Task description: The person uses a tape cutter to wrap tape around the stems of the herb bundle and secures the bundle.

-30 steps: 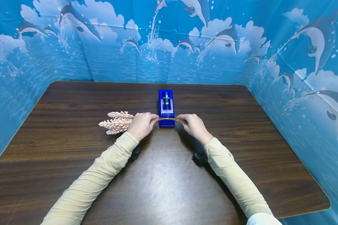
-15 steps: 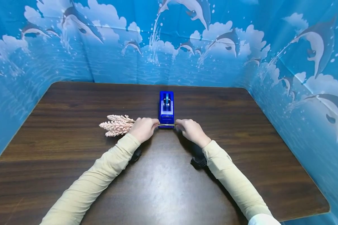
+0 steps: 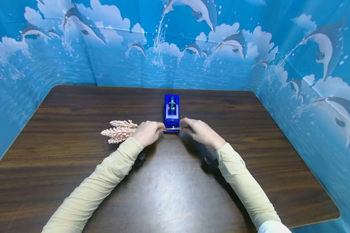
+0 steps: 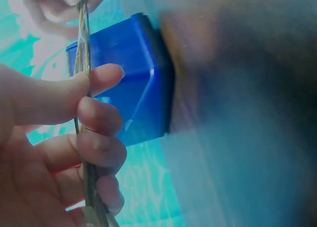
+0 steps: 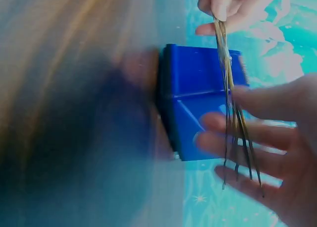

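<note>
A bunch of dried-look pink flowers [image 3: 119, 131] lies sideways, its blossoms left of my left hand [image 3: 147, 133]. My left thumb and fingers pinch its thin stems [image 4: 85, 53], and the other fingers curl round them lower down. A shiny, clear strip shows on the stems between the hands. My right hand [image 3: 202, 132] is at the stem ends; in the right wrist view its fingers [image 5: 247, 150] are spread behind the loose stems [image 5: 242, 138], with the thumb beside them. Just beyond the stems stands a blue tape dispenser [image 3: 171, 110] with a tape roll in it.
The dark wooden table [image 3: 172, 187] reaches back to a blue dolphin-print curtain [image 3: 175, 64] along its far and right sides. Black wrist gear [image 3: 211, 162] sits under each forearm.
Both hands and the stems have come slightly nearer, to the dispenser's front end. The right fingers have loosened from their pinch and spread at the stem ends. The left hand keeps its grip.
</note>
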{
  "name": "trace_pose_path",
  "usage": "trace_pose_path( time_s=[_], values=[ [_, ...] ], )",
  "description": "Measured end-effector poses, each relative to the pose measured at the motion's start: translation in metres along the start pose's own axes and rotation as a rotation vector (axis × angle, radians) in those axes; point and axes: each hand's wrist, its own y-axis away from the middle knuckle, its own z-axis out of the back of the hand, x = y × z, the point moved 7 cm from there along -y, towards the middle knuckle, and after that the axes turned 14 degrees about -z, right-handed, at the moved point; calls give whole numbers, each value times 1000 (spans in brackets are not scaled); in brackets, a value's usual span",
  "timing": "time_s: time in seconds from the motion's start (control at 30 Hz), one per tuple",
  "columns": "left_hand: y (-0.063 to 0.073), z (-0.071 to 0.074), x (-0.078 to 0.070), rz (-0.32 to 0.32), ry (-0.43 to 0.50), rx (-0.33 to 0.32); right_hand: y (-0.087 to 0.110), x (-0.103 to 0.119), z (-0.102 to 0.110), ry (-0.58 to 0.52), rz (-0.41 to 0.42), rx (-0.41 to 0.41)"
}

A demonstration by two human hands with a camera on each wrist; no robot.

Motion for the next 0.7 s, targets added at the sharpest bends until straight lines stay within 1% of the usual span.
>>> trace_pose_path(
  time_s=[0.1, 0.2, 0.27, 0.37, 0.43, 0.53, 0.6, 0.7],
  values=[
    [0, 5, 0, 3, 28, -17, 3, 7, 9, -24, 46, -38],
    [0, 8, 0, -6, 25, -36, 6, 13, 13, -42, 90, -58],
    [0, 10, -2, -11, 18, -38, 7, 16, 12, -57, 117, -54],
    [0, 13, -8, -33, -7, -33, 9, 18, 8, -98, 138, -18],
    [-1, 16, -13, -52, -34, -35, 10, 19, 7, -148, 132, 7],
    [0, 23, -21, -75, -87, -57, 10, 19, 8, -244, 95, 24],
    [0, 27, -23, -79, -104, -73, 9, 19, 10, -296, 68, 19],
    [2, 32, -27, -81, -120, -84, 8, 19, 12, -331, 51, 3]
  ],
)
